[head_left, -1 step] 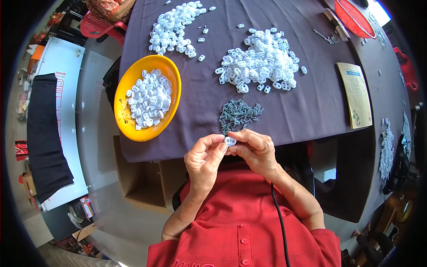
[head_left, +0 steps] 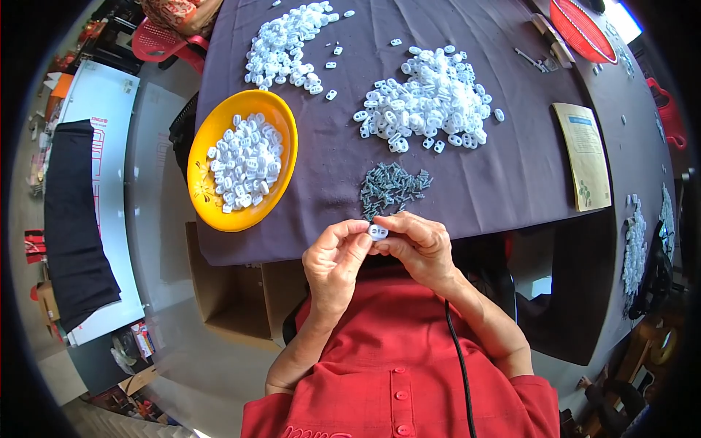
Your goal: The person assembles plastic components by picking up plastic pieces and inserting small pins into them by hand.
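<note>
Between my two hands, just off the table's near edge, is a small white oval plastic piece (head_left: 377, 232) with two openings in its face. My left hand (head_left: 336, 259) pinches its left side between thumb and forefinger. On the other side, the thumb and forefinger of my right hand (head_left: 422, 247) grip it too. Part of the piece is hidden by the fingertips. Right beyond my fingers lies a heap of small dark grey screws (head_left: 392, 187). A large pile of similar white pieces (head_left: 431, 102) spreads farther back on the table.
A yellow bowl (head_left: 286, 168) of white pieces stands at the left on the dark tablecloth (head_left: 511, 175). Another white pile (head_left: 281, 51) lies at the far left. A tan booklet (head_left: 582, 157) and a red basket (head_left: 582, 33) are at the right. Below the table sits a cardboard box (head_left: 237, 310).
</note>
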A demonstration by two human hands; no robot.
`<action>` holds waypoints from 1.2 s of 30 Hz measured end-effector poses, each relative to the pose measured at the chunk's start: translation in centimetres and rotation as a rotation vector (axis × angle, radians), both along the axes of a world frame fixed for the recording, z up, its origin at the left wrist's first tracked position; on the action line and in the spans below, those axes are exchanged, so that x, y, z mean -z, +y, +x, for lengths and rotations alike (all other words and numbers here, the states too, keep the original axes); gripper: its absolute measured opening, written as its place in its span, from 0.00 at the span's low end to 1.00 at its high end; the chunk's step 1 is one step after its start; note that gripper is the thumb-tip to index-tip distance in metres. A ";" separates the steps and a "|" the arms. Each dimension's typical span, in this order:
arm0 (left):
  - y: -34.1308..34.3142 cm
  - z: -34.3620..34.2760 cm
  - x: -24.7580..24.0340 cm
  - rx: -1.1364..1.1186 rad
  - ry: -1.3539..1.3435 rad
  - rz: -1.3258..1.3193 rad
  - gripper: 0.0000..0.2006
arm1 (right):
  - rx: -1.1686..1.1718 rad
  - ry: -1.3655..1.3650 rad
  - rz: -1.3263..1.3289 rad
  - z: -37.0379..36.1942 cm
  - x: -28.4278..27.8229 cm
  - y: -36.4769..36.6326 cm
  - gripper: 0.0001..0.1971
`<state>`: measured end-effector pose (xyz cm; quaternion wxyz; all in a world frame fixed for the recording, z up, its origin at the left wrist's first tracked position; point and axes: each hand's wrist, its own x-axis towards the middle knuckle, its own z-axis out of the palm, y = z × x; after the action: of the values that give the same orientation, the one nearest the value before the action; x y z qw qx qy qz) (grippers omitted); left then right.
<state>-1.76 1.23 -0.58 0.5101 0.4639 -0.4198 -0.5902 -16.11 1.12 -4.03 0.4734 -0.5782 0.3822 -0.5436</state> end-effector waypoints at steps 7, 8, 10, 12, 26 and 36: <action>-0.7 0.6 -0.5 0.061 -0.005 0.098 0.07 | 0.020 0.036 -0.037 0.2 -0.2 -0.1 0.16; -0.7 0.7 -0.2 0.062 -0.012 0.092 0.07 | 0.017 0.035 -0.036 0.2 0.0 -0.2 0.16; -0.8 0.6 -0.2 0.066 -0.016 0.085 0.07 | -0.023 0.102 -0.086 -0.1 0.1 -0.3 0.19; -0.8 0.5 -0.3 -0.003 -0.029 0.065 0.07 | -0.025 0.127 -0.066 -0.1 -0.2 -0.2 0.20; -0.6 0.8 -0.2 -0.030 -0.014 0.070 0.07 | -0.006 0.124 0.013 0.2 -0.5 0.1 0.18; -0.3 1.0 0.2 0.003 -0.004 0.071 0.04 | -0.001 0.116 -0.001 0.1 -0.4 0.0 0.13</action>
<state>-0.76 0.90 -0.82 0.4918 0.4821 -0.4002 -0.6046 -16.01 1.15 -3.65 0.4504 -0.6093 0.4085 -0.5089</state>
